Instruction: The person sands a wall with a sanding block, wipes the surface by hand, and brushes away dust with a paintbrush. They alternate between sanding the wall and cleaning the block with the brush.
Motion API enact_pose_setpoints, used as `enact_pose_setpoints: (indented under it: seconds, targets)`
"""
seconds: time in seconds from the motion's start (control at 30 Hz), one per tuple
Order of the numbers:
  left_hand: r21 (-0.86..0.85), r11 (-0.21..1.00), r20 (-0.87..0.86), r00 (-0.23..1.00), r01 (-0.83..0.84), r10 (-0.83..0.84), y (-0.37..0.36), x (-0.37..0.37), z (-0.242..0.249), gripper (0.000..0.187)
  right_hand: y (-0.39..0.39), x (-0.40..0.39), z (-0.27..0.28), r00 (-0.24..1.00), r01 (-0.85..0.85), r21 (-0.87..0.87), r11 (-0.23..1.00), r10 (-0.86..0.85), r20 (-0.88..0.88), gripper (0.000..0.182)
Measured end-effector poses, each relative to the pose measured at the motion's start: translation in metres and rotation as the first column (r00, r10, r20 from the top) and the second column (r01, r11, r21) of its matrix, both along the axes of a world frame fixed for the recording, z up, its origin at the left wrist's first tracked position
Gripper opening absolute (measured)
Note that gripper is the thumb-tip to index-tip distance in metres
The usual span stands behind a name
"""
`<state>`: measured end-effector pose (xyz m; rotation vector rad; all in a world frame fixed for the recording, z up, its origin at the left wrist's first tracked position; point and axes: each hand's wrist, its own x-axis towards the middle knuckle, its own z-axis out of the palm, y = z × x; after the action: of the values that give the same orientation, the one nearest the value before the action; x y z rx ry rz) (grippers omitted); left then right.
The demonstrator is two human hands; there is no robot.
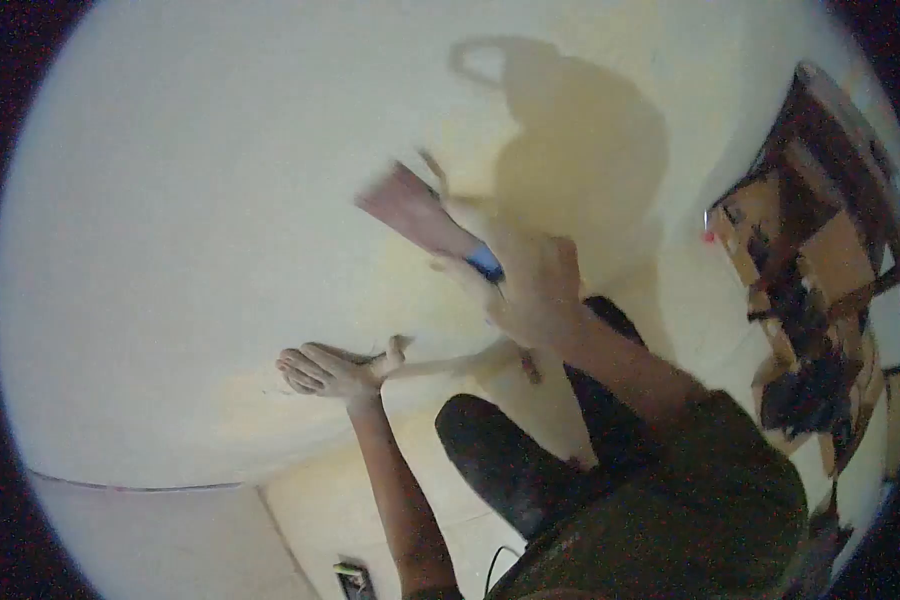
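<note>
My right hand is closed around a putty knife with a wide, brownish blade that flares towards its end and a blue part by the handle. The tool and the hand are smeared by motion, and the fingers partly cover the handle. Behind them is a pale wall with yellowish patches, on which a dark shadow falls. Lower and to the left, my left hand is stretched out at the wall, fingers extended and thumb apart, holding nothing.
My dark-clothed knees are bent below the hands. Cardboard boxes and dark items are piled on the right. A small dark tray-like object with something green lies at the bottom, near a thin black cable.
</note>
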<state>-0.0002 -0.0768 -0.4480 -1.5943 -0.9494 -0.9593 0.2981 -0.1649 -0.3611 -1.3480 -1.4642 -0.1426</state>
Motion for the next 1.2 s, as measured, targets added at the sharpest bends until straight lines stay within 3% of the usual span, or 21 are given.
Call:
enact_pose_setpoints:
  seconds: [0.1,0.2,0.27,0.33,0.4,0.5,0.53,0.57,0.6,0.67,0.7,0.8,0.9,1.0,1.03,1.1,1.2]
  targets:
    - [-0.044,0.999,-0.03,1.0,-0.008,0.006,-0.01,0.003,0.0,0.137,0.006,-0.003,0.039,0.994,-0.063,0.08,0.995,0.07,-0.087,0.055]
    - [-0.042,0.999,-0.038,0.999,-0.008,0.007,-0.003,-0.006,0.0,0.137,-0.02,-0.005,0.012,0.994,-0.081,-0.131,0.988,0.071,-0.083,0.05]
    - [-0.091,0.996,-0.053,0.998,-0.018,0.014,-0.012,-0.014,-0.006,0.135,-0.046,-0.017,-0.041,0.981,-0.169,-0.258,0.951,0.138,-0.137,0.049]
    - [-0.135,0.991,-0.045,0.999,-0.003,-0.003,-0.011,-0.015,-0.005,0.135,-0.084,-0.024,-0.052,0.955,-0.294,-0.65,0.7,0.182,-0.236,0.05]
    - [-0.235,0.972,0.009,1.0,-0.008,0.011,-0.019,-0.015,-0.009,0.133,-0.114,-0.029,-0.076,0.823,-0.519,-0.415,0.747,0.305,-0.479,0.056]
    - [-0.45,0.893,0.182,0.98,0.009,0.082,-0.02,0.0,-0.017,0.129,-0.129,-0.027,-0.069,0.811,-0.54,-0.475,0.694,0.279,-0.514,0.049]
    - [-0.503,0.863,0.248,0.963,0.034,0.107,-0.027,0.016,-0.012,0.127,-0.125,-0.032,-0.09,0.758,-0.608,-0.452,0.653,0.308,-0.575,0.067]
    - [-0.546,0.835,0.318,0.939,0.069,0.131,-0.032,0.036,-0.006,0.126,-0.12,-0.033,-0.101,0.8,-0.561,-0.428,0.708,0.331,-0.501,0.065]
    - [-0.54,0.839,0.353,0.924,0.071,0.149,-0.049,0.059,0.004,0.108,-0.116,-0.032,-0.109,0.836,-0.517,-0.391,0.761,0.351,-0.422,0.062]
    - [-0.341,0.871,0.516,0.845,0.352,-0.139,-0.07,0.093,0.013,0.087,-0.109,-0.029,-0.123,0.83,-0.507,-0.335,0.794,0.345,-0.439,0.057]
    - [-0.227,0.848,0.567,0.773,0.48,-0.285,-0.073,0.104,0.017,0.077,-0.105,-0.028,-0.132,0.784,-0.538,-0.329,0.776,0.316,-0.535,0.054]
    - [-0.343,0.541,0.821,0.525,0.768,-0.225,-0.08,0.129,0.038,0.044,-0.105,-0.007,-0.125,0.637,-0.634,-0.372,0.678,0.185,-0.748,0.05]
    - [-0.47,0.202,0.848,0.503,0.859,-0.166,-0.089,0.173,0.133,0.03,-0.106,0.021,-0.12,0.584,-0.638,-0.371,0.675,0.11,-0.804,0.044]
    - [-0.685,-0.212,0.729,0.661,0.697,-0.18,-0.083,0.181,0.15,0.031,-0.114,0.033,-0.121,0.579,-0.587,-0.376,0.717,0.048,-0.814,0.038]
    - [-0.696,-0.307,0.717,0.657,0.649,-0.234,-0.086,0.186,0.146,0.032,-0.121,0.041,-0.12,0.58,-0.569,-0.386,0.726,0.021,-0.815,0.037]
    - [-0.699,-0.45,0.709,0.623,0.556,-0.33,-0.081,0.19,0.132,0.033,-0.126,0.051,-0.116,0.584,-0.499,-0.428,0.754,-0.073,-0.809,0.034]
    - [-0.691,-0.468,0.681,0.713,0.55,-0.168,-0.098,0.193,0.116,0.037,-0.138,0.064,-0.138,0.557,-0.497,-0.417,0.761,-0.088,-0.826,0.033]
